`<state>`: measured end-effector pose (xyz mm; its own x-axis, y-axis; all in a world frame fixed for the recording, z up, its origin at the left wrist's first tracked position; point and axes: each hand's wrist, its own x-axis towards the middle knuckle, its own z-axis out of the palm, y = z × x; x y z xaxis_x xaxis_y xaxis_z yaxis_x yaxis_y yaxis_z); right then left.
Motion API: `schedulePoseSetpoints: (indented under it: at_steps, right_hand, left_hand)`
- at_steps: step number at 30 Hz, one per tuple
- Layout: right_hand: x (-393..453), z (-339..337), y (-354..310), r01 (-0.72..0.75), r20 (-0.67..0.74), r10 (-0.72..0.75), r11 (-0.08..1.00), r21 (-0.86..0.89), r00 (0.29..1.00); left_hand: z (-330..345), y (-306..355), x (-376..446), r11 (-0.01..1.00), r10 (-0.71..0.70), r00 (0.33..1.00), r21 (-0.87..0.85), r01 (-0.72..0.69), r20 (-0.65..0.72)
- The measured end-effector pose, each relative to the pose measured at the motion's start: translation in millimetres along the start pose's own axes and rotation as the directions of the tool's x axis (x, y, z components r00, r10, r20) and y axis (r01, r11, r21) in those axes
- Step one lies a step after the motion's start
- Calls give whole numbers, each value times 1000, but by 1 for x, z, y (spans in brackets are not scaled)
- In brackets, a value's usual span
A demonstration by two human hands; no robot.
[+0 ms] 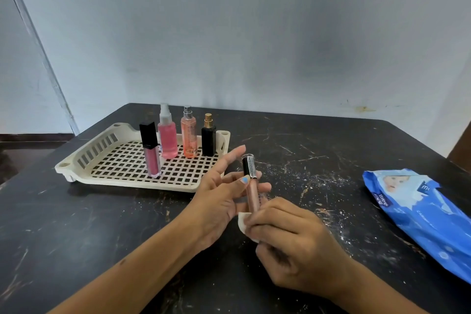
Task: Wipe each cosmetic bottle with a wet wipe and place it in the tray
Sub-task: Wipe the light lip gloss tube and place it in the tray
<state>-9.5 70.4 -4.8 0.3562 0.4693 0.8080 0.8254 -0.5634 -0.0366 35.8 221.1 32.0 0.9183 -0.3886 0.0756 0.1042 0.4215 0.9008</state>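
Head view: left hand pinched lip gloss tube upright; right hand closed its grip on wet wipe at tube's base.

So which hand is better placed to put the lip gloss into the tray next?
Probably the left hand: it already pinches the lip gloss and is right beside the tray. The right hand grips the wipe and is farther away.

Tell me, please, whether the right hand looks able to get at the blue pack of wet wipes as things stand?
Probably not at once: the right hand grips a wipe around the lip gloss tube. The bare table before the blue pack is open.
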Motion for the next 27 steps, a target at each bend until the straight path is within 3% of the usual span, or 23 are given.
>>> schedulePoseSetpoints:
  at_steps: [3, 6, 12, 18, 23, 27]
  right_hand:
    - [0, 1, 3, -45, -58, 45, 999, 11, 997]
    - [0, -1, 9, -181, -142, 178, 984, -9, 974]
    - [1, -3, 10, -271, -158, 262, 962, -36, 952]
    - [0, -2, 5, -123, -117, 114, 990, -64, 987]
    - [0, 0, -2, 43, -12, -43, 998, -46, 999]
    - [2, -1, -3, 24, 44, -24, 1000, -11, 999]
  left_hand:
    - [1, 1, -1, 1000, -23, 1000, -16, 23, 15]
    - [4, 1, -3, 998, -59, 997, -34, 61, 51]
    - [5, 2, -2, 996, -74, 991, -40, 79, 112]
    - [3, 1, -4, 999, -31, 998, -26, 32, 52]
    - [5, 5, 1, 987, 58, 997, -146, -64, -48]
    - [7, 9, 1, 979, 72, 992, -180, -91, -106]
